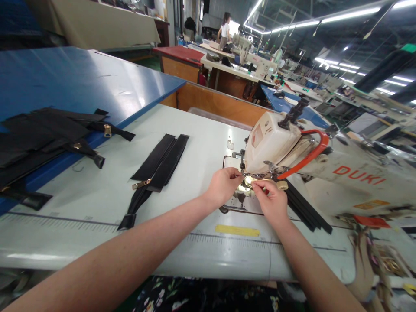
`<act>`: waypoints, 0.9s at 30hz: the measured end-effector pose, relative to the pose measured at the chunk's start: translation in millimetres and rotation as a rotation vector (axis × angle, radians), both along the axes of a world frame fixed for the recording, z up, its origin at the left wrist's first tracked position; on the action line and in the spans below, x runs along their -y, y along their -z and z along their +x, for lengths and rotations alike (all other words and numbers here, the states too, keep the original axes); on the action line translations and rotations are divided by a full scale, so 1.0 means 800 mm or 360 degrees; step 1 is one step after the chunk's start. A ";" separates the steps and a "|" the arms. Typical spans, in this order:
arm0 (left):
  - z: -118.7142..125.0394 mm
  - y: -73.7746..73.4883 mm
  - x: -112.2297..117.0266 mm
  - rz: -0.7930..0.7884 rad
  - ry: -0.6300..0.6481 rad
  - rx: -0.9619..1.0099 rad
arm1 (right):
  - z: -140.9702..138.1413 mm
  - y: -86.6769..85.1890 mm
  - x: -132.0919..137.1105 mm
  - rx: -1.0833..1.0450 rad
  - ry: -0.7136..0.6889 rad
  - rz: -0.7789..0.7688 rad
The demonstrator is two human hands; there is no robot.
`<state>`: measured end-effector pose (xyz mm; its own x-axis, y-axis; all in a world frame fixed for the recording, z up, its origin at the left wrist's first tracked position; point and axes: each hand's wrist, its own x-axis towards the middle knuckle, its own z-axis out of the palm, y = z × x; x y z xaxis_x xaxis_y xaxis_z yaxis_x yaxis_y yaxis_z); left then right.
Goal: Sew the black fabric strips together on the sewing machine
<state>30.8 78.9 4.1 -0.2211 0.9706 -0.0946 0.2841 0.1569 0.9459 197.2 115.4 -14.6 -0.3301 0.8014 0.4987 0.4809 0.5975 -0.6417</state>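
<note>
At the needle area of a white sewing machine (271,141), my left hand (221,186) is closed in a pinch just left of the lit metal plate (242,200). My right hand (272,203) pinches close by on the other side, thumb and forefinger together. Whatever lies between the fingertips of either hand is too small to make out. To the left on the pale worktop rests a black zippered strip (170,164) with a gold zip pull (141,184). Several narrow black strips (307,208) lie behind my right hand, partly under the machine.
A pile of black zippered pieces (45,136) overlaps the blue table (130,78) and the worktop's left side. A printed ruler scale and yellow tape (237,230) run along the front. An orange guard (320,147) curves off the machine. Far back, a person (224,31) stands among other machines.
</note>
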 end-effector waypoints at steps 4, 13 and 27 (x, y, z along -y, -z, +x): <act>0.000 -0.001 0.000 -0.0012 -0.0007 -0.0024 | 0.001 0.001 -0.001 0.0007 -0.0002 0.0001; 0.000 -0.003 0.000 -0.0002 -0.0001 -0.0092 | 0.000 0.000 -0.001 -0.0008 -0.0009 0.0013; 0.004 -0.002 0.001 0.0117 -0.0023 -0.0203 | -0.001 -0.002 0.000 -0.0023 -0.0023 0.0025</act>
